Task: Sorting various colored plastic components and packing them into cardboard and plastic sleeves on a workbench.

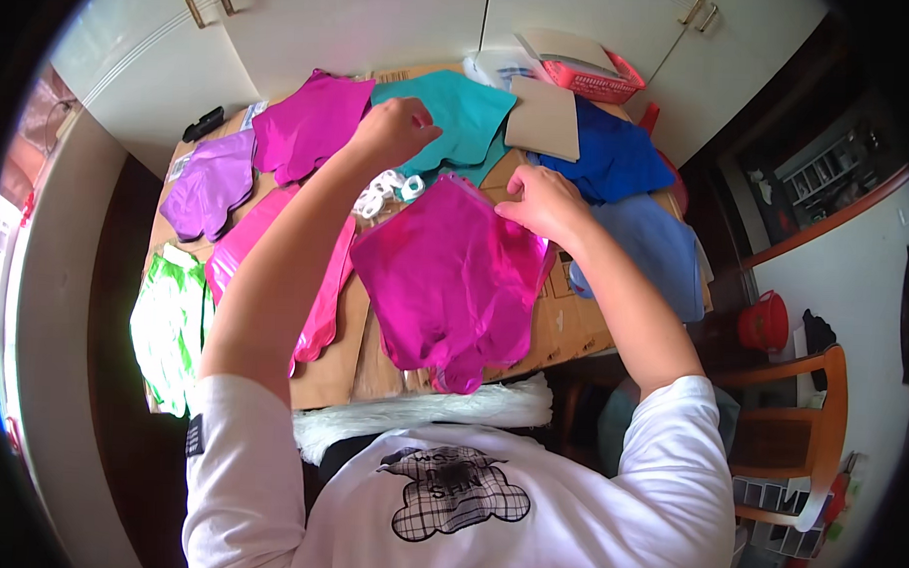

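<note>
A shiny magenta foil shape [445,274], flat with scalloped edges, lies in front of me at the middle of the table. My left hand [395,127] is raised over a teal foil piece [461,99], its fingers curled together; anything in them is too small to make out. Just above the magenta piece's upper right edge is my right hand [546,200], thumb and forefinger drawn in toward each other. Whether it pinches something does not show. Small white rings or rolls [383,193] sit between the hands, beyond the magenta foil.
Around the cardboard-covered table [336,370] lie a second magenta piece [310,129], purple [210,185], pink [318,309], green [171,319], royal blue [619,165] and light blue [651,256] foils. Beige card [543,119] and a red basket [592,84] stand at back. A wooden chair [820,427] is right.
</note>
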The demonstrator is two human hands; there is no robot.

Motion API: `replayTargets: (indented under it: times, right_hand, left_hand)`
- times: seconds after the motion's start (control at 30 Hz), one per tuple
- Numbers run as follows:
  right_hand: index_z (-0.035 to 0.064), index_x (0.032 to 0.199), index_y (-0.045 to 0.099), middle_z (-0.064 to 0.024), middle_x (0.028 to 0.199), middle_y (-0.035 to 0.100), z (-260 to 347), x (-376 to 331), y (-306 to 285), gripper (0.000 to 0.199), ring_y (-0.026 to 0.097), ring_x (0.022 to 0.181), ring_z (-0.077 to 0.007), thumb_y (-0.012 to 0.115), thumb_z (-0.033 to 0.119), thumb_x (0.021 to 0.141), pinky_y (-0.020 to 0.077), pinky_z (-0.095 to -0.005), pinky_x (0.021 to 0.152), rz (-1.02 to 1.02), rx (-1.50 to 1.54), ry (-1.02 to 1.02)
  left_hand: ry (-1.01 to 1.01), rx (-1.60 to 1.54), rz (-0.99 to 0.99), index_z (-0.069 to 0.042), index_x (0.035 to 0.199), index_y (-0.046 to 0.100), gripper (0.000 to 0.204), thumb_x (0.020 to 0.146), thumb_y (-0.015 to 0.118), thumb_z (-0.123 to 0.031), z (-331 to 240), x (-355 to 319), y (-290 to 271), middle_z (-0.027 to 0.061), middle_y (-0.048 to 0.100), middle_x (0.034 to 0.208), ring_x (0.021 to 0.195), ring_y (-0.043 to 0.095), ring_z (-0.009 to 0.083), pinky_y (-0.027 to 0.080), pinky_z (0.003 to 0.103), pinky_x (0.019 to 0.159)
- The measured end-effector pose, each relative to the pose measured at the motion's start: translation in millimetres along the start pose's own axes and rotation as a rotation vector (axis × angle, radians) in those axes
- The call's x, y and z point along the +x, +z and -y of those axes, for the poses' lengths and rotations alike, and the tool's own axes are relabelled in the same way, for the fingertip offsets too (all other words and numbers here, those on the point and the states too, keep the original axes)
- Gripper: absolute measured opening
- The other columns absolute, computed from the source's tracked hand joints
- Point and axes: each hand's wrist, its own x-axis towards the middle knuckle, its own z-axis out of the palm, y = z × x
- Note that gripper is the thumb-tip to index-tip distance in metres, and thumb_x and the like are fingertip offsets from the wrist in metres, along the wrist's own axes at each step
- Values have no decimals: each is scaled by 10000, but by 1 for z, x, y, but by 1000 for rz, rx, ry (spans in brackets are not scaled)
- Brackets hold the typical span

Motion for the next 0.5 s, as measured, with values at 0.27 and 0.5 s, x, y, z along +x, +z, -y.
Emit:
replayTargets:
  times: [0.27, 0.5]
  right_hand:
    - [28, 817, 680, -152, 852, 695, -30, 45, 11, 214, 672, 859, -288, 746, 225, 766, 511, -394, 755, 19, 246, 11]
    - [42, 798, 690, -125, 812, 679, -33, 70, 20, 135, 655, 808, -295, 706, 174, 782, 513, -402, 737, -159, 254, -128]
  left_hand:
    - [-34, 264, -46, -190, 1073, 653, 446, 759, 743, -494, 24, 29, 70, 119, 578, 1133, 1127, 522, 343, 419, 417, 978]
    - [-69, 88, -88, -174, 942, 737, 250, 810, 698, -383, 41, 35, 79, 100, 613, 1095, 1082, 537, 338, 427, 412, 959]
